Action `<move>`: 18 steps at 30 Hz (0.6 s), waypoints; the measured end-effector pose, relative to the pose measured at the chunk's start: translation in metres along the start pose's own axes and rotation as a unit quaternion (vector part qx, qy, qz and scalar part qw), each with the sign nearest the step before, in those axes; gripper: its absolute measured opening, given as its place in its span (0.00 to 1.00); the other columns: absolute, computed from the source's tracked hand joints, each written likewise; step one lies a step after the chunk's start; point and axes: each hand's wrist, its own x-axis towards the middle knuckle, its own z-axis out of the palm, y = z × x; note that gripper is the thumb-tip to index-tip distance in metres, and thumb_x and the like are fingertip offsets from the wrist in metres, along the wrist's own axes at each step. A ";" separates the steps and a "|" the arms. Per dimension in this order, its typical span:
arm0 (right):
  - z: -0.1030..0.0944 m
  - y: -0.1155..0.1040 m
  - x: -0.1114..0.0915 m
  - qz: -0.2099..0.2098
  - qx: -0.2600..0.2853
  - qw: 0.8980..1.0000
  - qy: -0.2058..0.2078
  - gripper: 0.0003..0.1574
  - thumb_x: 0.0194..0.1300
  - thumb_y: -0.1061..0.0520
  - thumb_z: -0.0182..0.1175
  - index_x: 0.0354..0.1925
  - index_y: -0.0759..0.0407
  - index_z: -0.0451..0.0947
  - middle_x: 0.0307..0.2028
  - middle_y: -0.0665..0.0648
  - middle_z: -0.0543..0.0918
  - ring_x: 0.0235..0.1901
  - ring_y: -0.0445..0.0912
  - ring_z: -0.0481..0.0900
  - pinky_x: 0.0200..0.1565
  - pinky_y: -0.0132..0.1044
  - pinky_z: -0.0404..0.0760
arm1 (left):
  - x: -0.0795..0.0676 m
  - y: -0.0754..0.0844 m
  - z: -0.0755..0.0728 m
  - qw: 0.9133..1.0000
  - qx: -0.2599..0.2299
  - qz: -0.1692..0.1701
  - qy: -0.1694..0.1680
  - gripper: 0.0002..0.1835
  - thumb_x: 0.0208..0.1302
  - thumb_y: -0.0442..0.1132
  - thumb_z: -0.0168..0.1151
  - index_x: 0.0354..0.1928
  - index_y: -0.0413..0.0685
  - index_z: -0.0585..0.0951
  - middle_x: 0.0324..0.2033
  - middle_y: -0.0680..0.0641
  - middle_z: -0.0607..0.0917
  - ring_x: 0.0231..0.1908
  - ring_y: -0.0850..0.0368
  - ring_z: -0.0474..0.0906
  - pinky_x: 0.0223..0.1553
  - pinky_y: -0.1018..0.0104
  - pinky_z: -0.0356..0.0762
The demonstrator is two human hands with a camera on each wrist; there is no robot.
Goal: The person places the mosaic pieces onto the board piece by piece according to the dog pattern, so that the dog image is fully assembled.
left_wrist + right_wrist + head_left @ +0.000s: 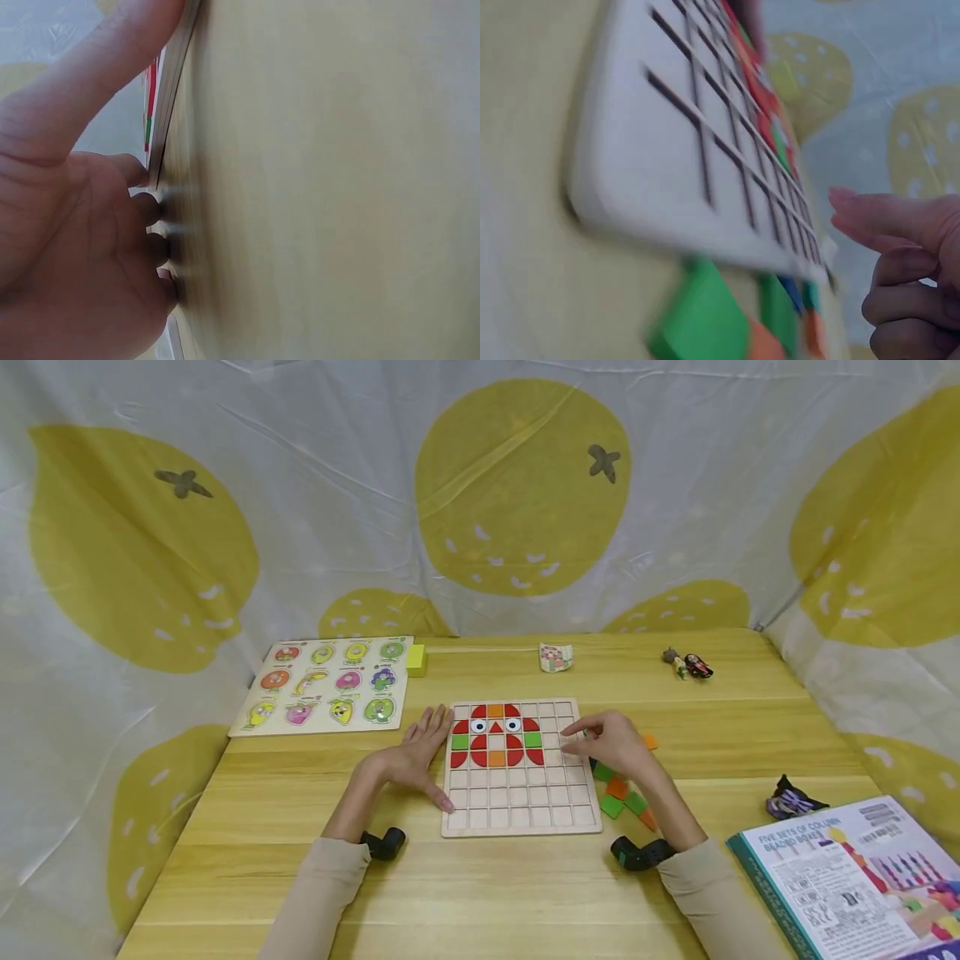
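A wooden grid board lies flat on the table. In its upper left squares, red, green, orange and white tiles form a patterned figure with two round eyes. My left hand is spread along the board's left edge, thumb at the lower left and fingers near the upper left corner. My right hand hovers over the board's right side. Its thumb and index finger point left, with a small gap between them in the head view, and no tile shows there. The right wrist view shows its other fingers curled.
Loose green and orange tiles lie right of the board, partly under my right forearm. A fruit puzzle board and a yellow block are at the back left. A boxed toy fills the front right, with small figures farther back.
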 end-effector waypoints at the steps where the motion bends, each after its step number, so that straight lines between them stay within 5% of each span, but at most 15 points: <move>1: -0.009 0.005 -0.001 -0.002 0.001 1.000 0.004 0.16 0.57 0.52 0.70 0.43 0.55 0.86 0.15 0.49 0.63 0.15 0.42 0.57 0.17 0.31 0.56 | 0.000 0.000 0.000 1.000 0.000 0.000 0.000 0.80 0.33 0.64 0.78 0.75 0.46 0.29 0.75 0.40 0.25 0.75 0.40 0.19 0.75 0.41 0.29; 9: -0.068 0.040 -0.026 0.002 -0.008 0.998 -0.062 0.23 0.55 0.58 0.70 0.49 0.63 0.81 0.25 0.56 0.72 0.23 0.42 0.66 0.23 0.32 0.68 | -0.001 -0.001 0.001 1.000 -0.002 0.000 0.001 0.80 0.33 0.64 0.78 0.75 0.46 0.29 0.75 0.40 0.26 0.75 0.40 0.19 0.75 0.41 0.29; 13: -0.071 0.051 -0.029 -0.015 -0.011 0.996 -0.086 0.26 0.51 0.62 0.72 0.50 0.66 0.80 0.35 0.64 0.79 0.32 0.45 0.73 0.27 0.31 0.74 | -0.002 -0.002 0.000 1.000 0.003 -0.002 0.000 0.80 0.34 0.65 0.77 0.75 0.46 0.29 0.75 0.40 0.26 0.75 0.40 0.19 0.75 0.41 0.29; 18: -0.067 0.055 -0.027 -0.006 -0.018 0.997 -0.080 0.20 0.53 0.61 0.71 0.45 0.66 0.82 0.27 0.57 0.74 0.26 0.41 0.67 0.25 0.30 0.68 | -0.001 0.000 -0.001 1.000 0.000 0.003 -0.002 0.80 0.34 0.64 0.78 0.75 0.46 0.29 0.75 0.40 0.26 0.74 0.40 0.19 0.75 0.41 0.29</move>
